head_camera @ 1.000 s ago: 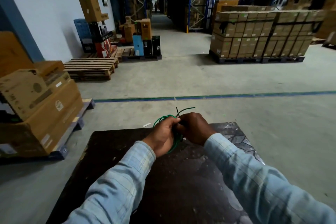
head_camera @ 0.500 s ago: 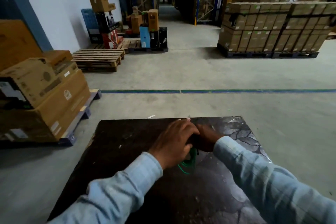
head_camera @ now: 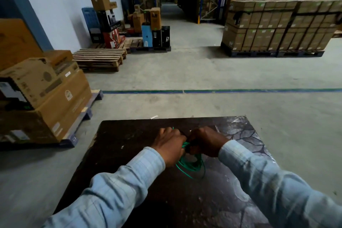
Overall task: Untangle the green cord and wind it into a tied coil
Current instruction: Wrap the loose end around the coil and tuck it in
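Note:
A thin green cord (head_camera: 190, 166), wound into a small coil of several loops, hangs below my two hands over the dark table (head_camera: 129, 153). My left hand (head_camera: 171, 144) grips the top of the coil with curled fingers, and a short green end sticks up above its knuckles. My right hand (head_camera: 205, 141) is curled against the left one and pinches the same part of the cord. The spot where the hands meet hides how the cord is wrapped there.
Stacked cardboard boxes on a pallet (head_camera: 46, 98) stand close on the left. Bare wooden pallets (head_camera: 100, 59) lie further back. A wide pallet of boxes (head_camera: 277, 27) stands at the far right. A blue floor line (head_camera: 222, 91) crosses the concrete floor beyond the table.
The coil has swung from above my hands to hang below them. My hands came down over the table and now sit side by side, with more of the loops showing.

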Demonstrator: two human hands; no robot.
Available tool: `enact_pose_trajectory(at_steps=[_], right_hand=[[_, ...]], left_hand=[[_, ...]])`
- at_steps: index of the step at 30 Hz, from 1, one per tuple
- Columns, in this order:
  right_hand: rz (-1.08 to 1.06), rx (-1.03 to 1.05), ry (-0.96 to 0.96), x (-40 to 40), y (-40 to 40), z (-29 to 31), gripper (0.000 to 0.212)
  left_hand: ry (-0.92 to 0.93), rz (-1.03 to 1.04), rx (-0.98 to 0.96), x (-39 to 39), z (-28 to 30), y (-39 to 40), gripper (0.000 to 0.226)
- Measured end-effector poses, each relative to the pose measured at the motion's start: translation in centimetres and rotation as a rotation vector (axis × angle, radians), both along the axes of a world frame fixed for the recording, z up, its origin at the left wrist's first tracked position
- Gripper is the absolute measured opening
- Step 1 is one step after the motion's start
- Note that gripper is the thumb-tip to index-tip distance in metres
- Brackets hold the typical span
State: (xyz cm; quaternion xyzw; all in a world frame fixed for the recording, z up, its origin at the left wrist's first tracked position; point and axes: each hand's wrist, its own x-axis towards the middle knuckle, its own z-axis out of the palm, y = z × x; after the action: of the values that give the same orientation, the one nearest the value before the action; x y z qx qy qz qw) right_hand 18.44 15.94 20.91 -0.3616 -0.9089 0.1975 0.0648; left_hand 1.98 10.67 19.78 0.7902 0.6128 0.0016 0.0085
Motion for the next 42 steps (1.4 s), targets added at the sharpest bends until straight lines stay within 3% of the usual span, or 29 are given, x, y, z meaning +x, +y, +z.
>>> enact_pose_trajectory(at_steps=[2, 5, 9, 15, 19, 22, 26, 30, 34, 37, 40, 42], right_hand=[[0.016, 0.064, 0.030, 0.0, -0.3, 0.2, 0.013], [0.032, 0.128, 0.042, 0.0, -0.2, 0.6, 0.016], [0.019, 0.137, 0.050, 0.2, 0.4, 0.5, 0.021], [0.011, 0.174, 0.169, 0.2, 0.6, 1.8, 0.021], [-0.023, 0.172, 0.178, 0.2, 0.2, 3.2, 0.012], [-0.138, -0.104, 0.247, 0.5, 0.0, 4.2, 0.016], [-0.350, -0.604, 0.736, 2.3, 0.9, 4.7, 0.023], [-0.566, -0.707, 1.034, 3.1, 1.7, 4.3, 0.033], [-0.810, -0.630, 0.991, 2.0, 1.9, 2.8, 0.018], [-0.753, -0.700, 0.879, 1.3, 1.4, 2.6, 0.019], [-0.652, -0.948, 0.974, 0.6, 0.3, 2.8, 0.030], [-0.566, -1.007, 0.982, 0.0, -0.6, 3.3, 0.031]], left_hand=[[-0.025, 0.004, -0.056, -0.5, 0.2, 0.2, 0.032], [-0.207, 0.035, -0.147, -1.5, 0.4, 0.3, 0.028], [-0.349, 0.088, -0.098, -2.0, 0.8, -0.4, 0.030], [-1.218, 0.169, -0.246, -1.8, 1.7, -1.4, 0.022], [-1.539, 0.241, -0.309, -1.3, 2.3, -1.6, 0.014], [-1.567, 0.280, -0.210, -1.2, 2.9, -1.3, 0.011], [-1.532, 0.272, -0.088, -1.2, 3.3, -1.1, 0.014], [-1.567, 0.212, -0.142, -1.3, 2.9, -1.3, 0.016], [-1.665, 0.159, -0.199, -0.7, 3.0, -1.5, 0.018], [-1.726, 0.105, -0.205, -0.3, 3.2, -1.5, 0.021], [-1.738, 0.070, -0.186, -0.1, 3.2, -1.3, 0.023], [-1.739, 0.061, -0.165, 0.0, 3.2, -1.2, 0.025]])
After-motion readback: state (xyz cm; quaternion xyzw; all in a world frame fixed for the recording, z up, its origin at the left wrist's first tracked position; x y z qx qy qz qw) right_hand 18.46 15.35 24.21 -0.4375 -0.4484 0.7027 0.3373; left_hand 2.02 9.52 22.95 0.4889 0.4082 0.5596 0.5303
